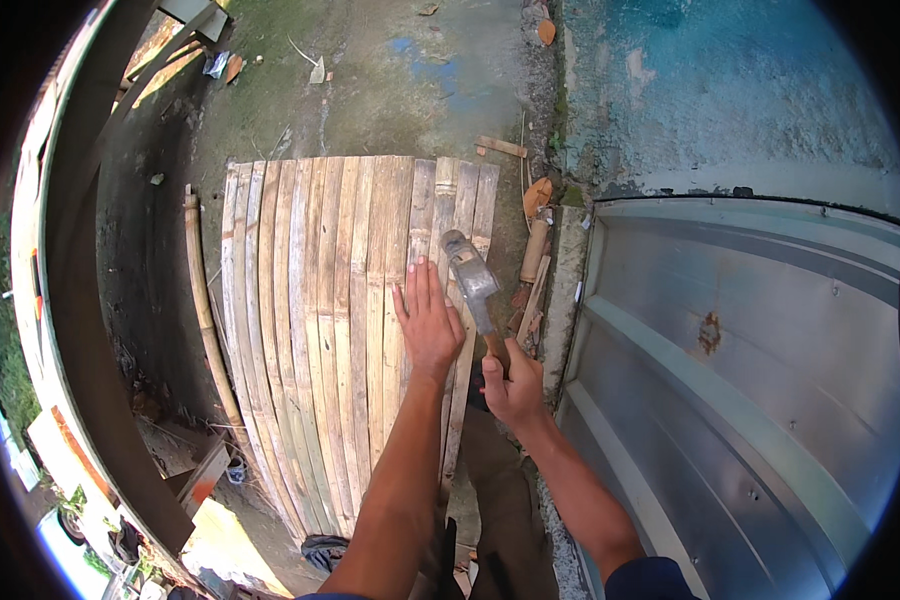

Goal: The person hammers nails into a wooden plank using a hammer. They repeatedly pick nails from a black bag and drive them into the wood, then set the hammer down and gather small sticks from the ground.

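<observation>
Far to my left a dark curved beam is sweeping down the edge of my view, and just inside it a single bamboo pole is lying on the dirt ground alongside the panel I am working on. That bamboo panel is lying flat on the ground in front of me: a mat of long split slats set side by side, pale tan with greyish, weathered streaks, fanning a little wider at the far end. My left hand is resting open, palm down with fingers spread, pressing on the slats near the panel's right edge. Just beside it my right hand is clamped around the wooden handle of a hammer, whose grey metal head is hanging over the rightmost slats. A few short wood scraps are lying between the panel and a concrete kerb, and to my right a sheet of ribbed grey metal is running along under a blue-stained wall.
</observation>
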`<act>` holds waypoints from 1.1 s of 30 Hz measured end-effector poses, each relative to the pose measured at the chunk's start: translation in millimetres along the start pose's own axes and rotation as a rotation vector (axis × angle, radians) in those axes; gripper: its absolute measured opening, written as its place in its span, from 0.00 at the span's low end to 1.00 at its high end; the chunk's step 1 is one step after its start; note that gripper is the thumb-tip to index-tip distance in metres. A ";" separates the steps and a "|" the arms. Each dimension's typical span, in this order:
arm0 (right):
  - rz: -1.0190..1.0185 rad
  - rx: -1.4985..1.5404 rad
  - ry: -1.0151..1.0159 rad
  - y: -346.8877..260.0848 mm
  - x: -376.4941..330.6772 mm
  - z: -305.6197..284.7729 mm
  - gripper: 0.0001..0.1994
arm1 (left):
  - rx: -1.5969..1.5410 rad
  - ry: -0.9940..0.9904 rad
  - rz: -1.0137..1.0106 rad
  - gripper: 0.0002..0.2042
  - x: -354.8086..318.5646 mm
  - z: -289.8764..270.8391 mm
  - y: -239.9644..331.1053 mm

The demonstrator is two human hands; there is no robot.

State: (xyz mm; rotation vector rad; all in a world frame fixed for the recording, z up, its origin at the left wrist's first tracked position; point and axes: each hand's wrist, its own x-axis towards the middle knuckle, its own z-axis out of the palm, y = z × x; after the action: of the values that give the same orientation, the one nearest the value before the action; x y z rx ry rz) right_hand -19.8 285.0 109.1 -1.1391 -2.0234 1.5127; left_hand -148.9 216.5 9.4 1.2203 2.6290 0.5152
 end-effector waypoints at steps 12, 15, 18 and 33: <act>-0.024 -0.227 0.083 116.2 -21.1 -16.8 0.24 | 0.011 -0.012 -0.037 0.34 19.5 -3.9 12.7; 0.143 -0.354 -0.072 76.8 17.8 -24.6 0.25 | 0.016 -0.015 -0.044 0.34 11.1 -3.9 11.7; 0.040 -0.010 0.041 25.5 67.7 -34.7 0.26 | 0.017 -0.025 -0.061 0.33 4.1 -1.7 7.6; 0.317 -0.200 0.004 62.1 87.9 -8.0 0.27 | -0.025 -0.014 -0.020 0.42 11.3 -7.6 15.5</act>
State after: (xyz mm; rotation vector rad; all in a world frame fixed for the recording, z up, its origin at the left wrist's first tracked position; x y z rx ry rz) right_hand -43.8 364.4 40.0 -1.6049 -2.1042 1.4673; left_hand -147.7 232.7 22.1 1.1846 2.6126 0.5333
